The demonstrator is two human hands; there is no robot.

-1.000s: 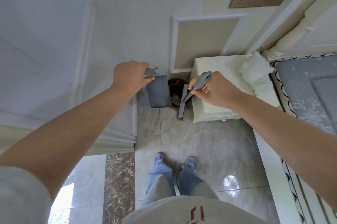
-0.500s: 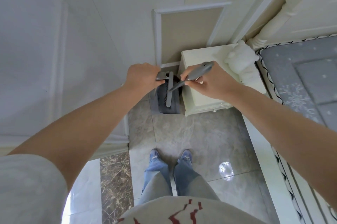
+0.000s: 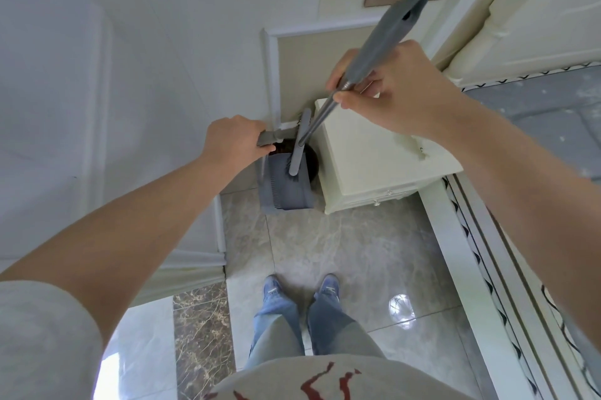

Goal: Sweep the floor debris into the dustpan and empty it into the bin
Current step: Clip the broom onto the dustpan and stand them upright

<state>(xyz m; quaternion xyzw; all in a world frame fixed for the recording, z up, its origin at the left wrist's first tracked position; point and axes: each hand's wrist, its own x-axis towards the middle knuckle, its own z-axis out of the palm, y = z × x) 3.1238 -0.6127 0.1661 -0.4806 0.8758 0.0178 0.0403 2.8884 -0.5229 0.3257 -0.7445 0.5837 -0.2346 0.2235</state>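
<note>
Left hand grips the grey plastic dustpan handle, tipped over the dark round bin. Right hand fingers clamp the grey broom, shaft running from 1 o'clock down to its head, bristles in the pan.

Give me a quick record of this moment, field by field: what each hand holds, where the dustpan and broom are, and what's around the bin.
left hand: grips the dustpan handle
right hand: grips the broom shaft below its grey grip
dustpan: grey, held over the bin, toothed edge toward the person
broom: head in the pan, bristles against it
bin: dark, round, mostly hidden behind the pan
bin's neighbours: white wall on its left, cream cabinet on its right
floor: grey marbled tile
</note>
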